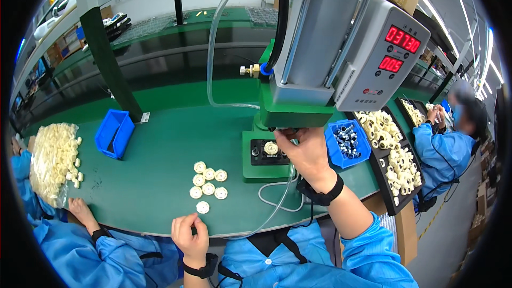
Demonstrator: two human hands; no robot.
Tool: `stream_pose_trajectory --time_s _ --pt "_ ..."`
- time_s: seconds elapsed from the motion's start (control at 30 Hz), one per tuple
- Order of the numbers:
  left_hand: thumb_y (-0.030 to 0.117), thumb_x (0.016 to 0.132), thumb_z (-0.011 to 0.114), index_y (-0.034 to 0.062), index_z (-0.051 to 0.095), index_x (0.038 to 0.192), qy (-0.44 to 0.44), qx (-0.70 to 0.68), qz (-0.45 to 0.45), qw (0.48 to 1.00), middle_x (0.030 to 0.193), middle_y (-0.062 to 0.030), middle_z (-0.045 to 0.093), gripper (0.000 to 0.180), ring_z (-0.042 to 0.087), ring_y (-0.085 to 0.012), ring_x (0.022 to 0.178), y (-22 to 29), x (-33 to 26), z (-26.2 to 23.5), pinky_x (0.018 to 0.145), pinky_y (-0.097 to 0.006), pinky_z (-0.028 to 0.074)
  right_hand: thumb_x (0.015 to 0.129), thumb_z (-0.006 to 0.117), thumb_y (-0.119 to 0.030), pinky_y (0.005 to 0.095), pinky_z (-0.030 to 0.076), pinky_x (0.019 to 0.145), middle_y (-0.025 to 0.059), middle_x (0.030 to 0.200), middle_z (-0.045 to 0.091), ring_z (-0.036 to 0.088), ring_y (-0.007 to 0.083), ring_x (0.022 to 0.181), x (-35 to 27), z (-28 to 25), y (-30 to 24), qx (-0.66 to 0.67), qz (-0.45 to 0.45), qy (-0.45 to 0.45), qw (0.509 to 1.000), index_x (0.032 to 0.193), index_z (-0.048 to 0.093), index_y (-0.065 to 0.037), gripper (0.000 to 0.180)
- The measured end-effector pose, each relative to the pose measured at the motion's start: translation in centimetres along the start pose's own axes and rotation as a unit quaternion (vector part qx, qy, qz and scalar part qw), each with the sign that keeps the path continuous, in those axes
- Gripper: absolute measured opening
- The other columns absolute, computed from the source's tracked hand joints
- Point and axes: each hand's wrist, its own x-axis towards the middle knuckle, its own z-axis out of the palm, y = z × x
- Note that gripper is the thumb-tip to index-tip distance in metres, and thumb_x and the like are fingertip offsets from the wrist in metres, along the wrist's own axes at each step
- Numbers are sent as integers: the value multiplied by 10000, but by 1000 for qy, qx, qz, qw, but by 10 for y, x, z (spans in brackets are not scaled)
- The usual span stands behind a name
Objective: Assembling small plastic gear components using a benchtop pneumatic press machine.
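**Station check: gears and press**

At far left I note a bag of cream gears (52, 160) and an empty blue bin (114, 134). A cluster of loose gears (208, 182) lies mid-mat. My left hand (190, 236) hovers near them, fingers curled together, holding nothing visible. My right hand (306, 152) pinches at a gear (271, 148) seated on the green press (277, 128) fixture; a blue bin of metal parts (348, 141) follows.

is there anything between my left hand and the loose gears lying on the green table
Nothing visible. The left hand sits at the table's near edge, and the nearest gear lies just beyond its fingertips on bare green table, apart from the hand. The other gears are clustered farther back. The right hand is off at the press.
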Motion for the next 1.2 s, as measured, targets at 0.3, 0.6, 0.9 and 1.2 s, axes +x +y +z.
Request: stream_pose_trajectory --time_s 0.3,0.6,0.9,1.2 --pt "-55 871 622 -18 636 954 -22 -50 -113 992 852 -69 593 92 514 -146 717 11 1 -7 635 -283 415 870 754 -89 378 526 949 194 1336 550 642 283 1146 -17 -25 -9 -38 -33 -14 999 1432 321 29 720" --pt "16 988 617 43 462 906 -14 -256 -283 924 739 -12 515 177 453 -52 617 4 -1 -9 550 -202 368 920 647 -71 477 410 1078 216 1403 553 493 406 1348 -128 -131 -5 -378 -46 -142 914 1291 568 25 391" --pt "268 1109 405 86 406 629 -5 -190 -266 945 521 16 358 513 305 -69 505 -3 30 -8 515 -267 240 925 673 -130 438 481 893 146 1082 699 641 328 1066 -110 -147 12 -303 -38 -104 947 1098 665 -16 207" --pt "230 1107 425 83 387 702 18 -186 -220 958 612 14 376 432 321 -63 552 -11 17 11 526 -247 257 795 759 -191 443 461 867 126 880 665 570 338 945 -47 -182 69 -543 14 -44 838 884 700 -36 188"
